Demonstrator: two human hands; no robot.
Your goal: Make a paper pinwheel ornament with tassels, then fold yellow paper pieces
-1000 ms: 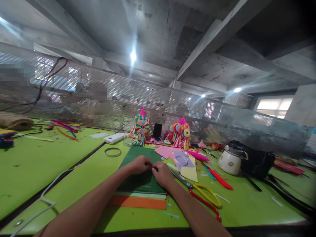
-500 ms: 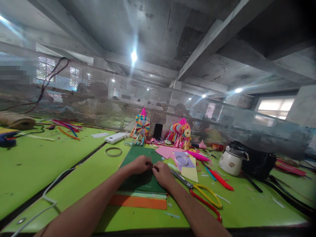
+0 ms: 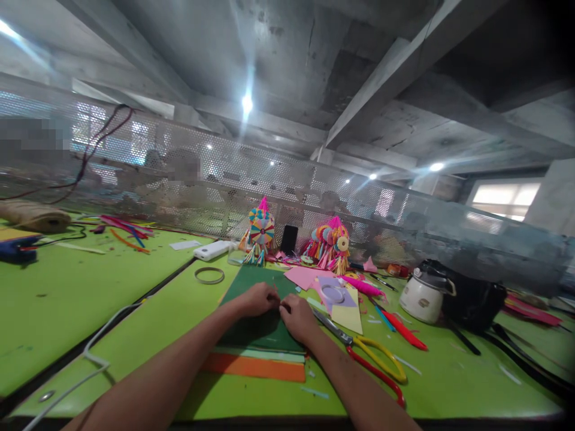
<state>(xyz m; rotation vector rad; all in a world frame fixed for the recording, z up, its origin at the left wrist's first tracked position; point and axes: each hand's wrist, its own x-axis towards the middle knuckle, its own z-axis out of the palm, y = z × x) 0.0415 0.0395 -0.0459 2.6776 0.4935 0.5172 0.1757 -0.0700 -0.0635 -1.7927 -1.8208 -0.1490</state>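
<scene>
My left hand and my right hand meet over a dark green sheet, fingertips bent inward and almost touching. Both have their fingers closed; whatever is pinched between them is too small or hidden to make out. Under the green sheet lie a pale green sheet and an orange sheet, which stick out at the near side. Just right of my right hand are scissors with one yellow and one red handle loop. Beyond it, a white ring rests on purple and pale yellow paper.
Two colourful tasselled paper ornaments stand at the back, with a dark phone between them. A white kettle and black bag are at right. Left are a grey ring, a white power bank and a cable.
The whole view has shifted slightly, so things appear a little further right. My hands keep nearly the same pose over the green sheet.
</scene>
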